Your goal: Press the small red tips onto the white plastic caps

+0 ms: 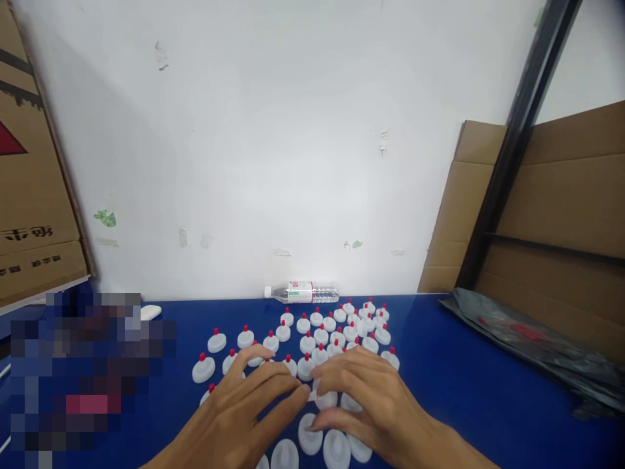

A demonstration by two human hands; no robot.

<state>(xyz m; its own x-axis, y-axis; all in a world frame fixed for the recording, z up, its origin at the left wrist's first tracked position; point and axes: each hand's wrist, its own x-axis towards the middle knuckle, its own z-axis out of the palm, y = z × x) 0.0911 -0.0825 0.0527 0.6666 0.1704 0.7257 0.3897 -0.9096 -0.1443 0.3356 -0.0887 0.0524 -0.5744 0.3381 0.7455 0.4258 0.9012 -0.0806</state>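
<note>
Several white round caps with red tips (319, 335) stand in rows on the blue table (463, 384). More white caps (310, 433) lie near the front edge, red tips hidden. My left hand (244, 404) rests palm down over the caps at the front left, fingers spread and pointing right. My right hand (371, 397) lies palm down over the caps at the front right, its fingertips touching white caps around the middle. The fingertips of both hands nearly meet. Whether either hand grips a cap is hidden by the fingers.
A clear plastic water bottle (303, 292) lies on its side against the white wall. Cardboard boxes (34, 195) stand at left, flattened cardboard (561, 202) and a black frame (517, 137) at right. Dark plastic bags (537, 345) lie at the table's right. A blurred patch covers the left.
</note>
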